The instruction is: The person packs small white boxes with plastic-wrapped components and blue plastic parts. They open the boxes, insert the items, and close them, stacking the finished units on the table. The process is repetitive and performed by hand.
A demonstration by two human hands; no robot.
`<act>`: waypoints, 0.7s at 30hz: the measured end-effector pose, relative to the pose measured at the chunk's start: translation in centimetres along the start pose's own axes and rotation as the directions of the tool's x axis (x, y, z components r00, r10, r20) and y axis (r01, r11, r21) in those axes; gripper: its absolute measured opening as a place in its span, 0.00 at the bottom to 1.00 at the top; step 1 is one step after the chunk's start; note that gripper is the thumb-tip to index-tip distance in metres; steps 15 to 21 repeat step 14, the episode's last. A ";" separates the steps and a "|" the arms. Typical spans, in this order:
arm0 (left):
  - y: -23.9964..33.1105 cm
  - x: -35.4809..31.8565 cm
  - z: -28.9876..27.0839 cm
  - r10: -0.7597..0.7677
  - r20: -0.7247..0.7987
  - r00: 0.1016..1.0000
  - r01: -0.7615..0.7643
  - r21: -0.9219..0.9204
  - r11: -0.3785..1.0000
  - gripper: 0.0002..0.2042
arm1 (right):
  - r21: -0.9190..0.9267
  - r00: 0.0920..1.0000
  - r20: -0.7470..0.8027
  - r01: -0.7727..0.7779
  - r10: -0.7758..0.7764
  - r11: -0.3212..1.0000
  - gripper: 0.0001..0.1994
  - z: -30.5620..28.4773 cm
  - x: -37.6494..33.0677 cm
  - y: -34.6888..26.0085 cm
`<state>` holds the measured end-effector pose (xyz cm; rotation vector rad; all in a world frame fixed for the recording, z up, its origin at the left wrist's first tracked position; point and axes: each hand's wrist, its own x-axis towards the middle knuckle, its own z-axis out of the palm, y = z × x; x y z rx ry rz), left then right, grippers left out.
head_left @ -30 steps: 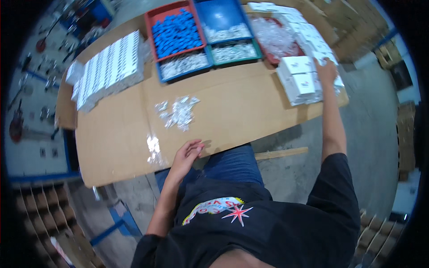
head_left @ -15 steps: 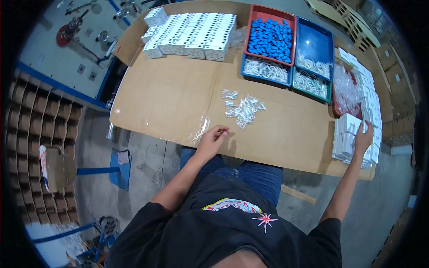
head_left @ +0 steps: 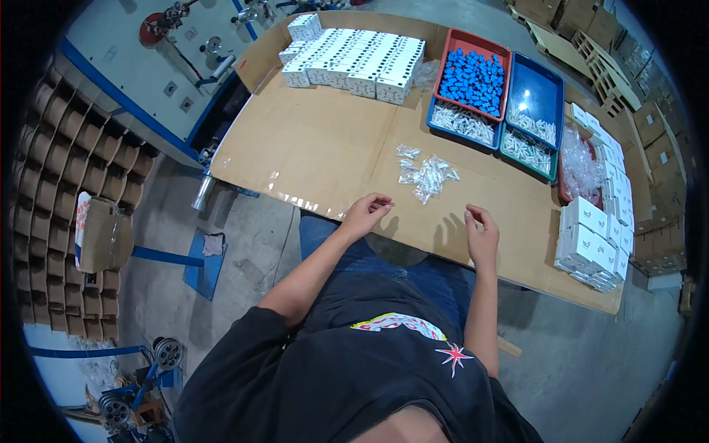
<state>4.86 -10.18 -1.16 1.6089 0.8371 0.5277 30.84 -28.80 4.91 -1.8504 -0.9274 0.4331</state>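
Observation:
My left hand [head_left: 368, 215] hovers at the table's near edge, fingers loosely bent and a little apart, with nothing visible in it. To its right, my right hand [head_left: 482, 235] is raised over the same edge, fingers and thumb apart, holding nothing that I can see. Between and beyond the hands lies a loose pile of small clear plastic bags [head_left: 430, 178] with white pieces inside. A stack of small white boxes [head_left: 588, 247] stands at the right end of the table, to the right of my right hand.
Rows of white boxes [head_left: 362, 60] fill the back left of the cardboard-covered table [head_left: 317, 148]. A red tray [head_left: 508, 66] holds blue pieces; blue and green trays [head_left: 543, 176] beside it hold white pieces. Clear plastic bags [head_left: 580, 164] fill another container at right.
My right hand has left the white box stack and moved left to the table's front. The view has shifted slightly; my left hand stays by the near edge.

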 end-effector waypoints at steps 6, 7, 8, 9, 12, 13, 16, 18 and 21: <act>0.1 0.9 -0.1 -0.002 -0.097 0.995 0.003 0.012 1.000 0.12 | -0.145 0.942 0.336 0.057 -0.005 0.988 0.22 -3.4 0.0 -4.7; 0.7 1.2 -0.2 -0.028 -0.118 0.993 0.027 -0.012 1.000 0.12 | -0.175 0.926 0.378 0.067 0.005 0.982 0.22 -4.5 0.6 -5.3; 0.9 1.5 -0.7 -0.007 -0.163 0.987 0.006 -0.005 1.000 0.11 | -0.201 0.905 0.425 0.076 0.017 0.977 0.23 -5.1 1.2 -6.0; 1.1 2.0 -1.3 0.014 -0.210 0.978 -0.014 0.002 1.000 0.11 | -0.226 0.881 0.472 0.088 0.030 0.970 0.24 -5.4 2.0 -6.8; -0.1 3.6 -4.3 0.252 -0.341 0.906 -0.144 0.312 0.939 0.10 | -0.284 0.835 0.549 0.138 0.043 0.949 0.25 -4.2 5.3 -9.8; 0.1 4.5 -5.8 0.369 -0.351 0.860 -0.184 0.461 0.868 0.10 | -0.291 0.823 0.567 0.167 0.029 0.942 0.25 -3.5 6.9 -10.6; 0.3 5.1 -7.2 0.294 -0.335 0.895 -0.096 0.499 0.861 0.12 | -0.322 0.801 0.598 0.242 -0.002 0.915 0.27 -2.3 8.8 -10.9; 0.3 5.1 -7.2 0.294 -0.335 0.895 -0.096 0.499 0.861 0.12 | -0.322 0.801 0.598 0.242 -0.002 0.915 0.27 -2.3 8.8 -10.9; 0.3 5.1 -7.2 0.294 -0.335 0.895 -0.096 0.499 0.861 0.12 | -0.322 0.801 0.598 0.242 -0.002 0.915 0.27 -2.3 8.8 -10.9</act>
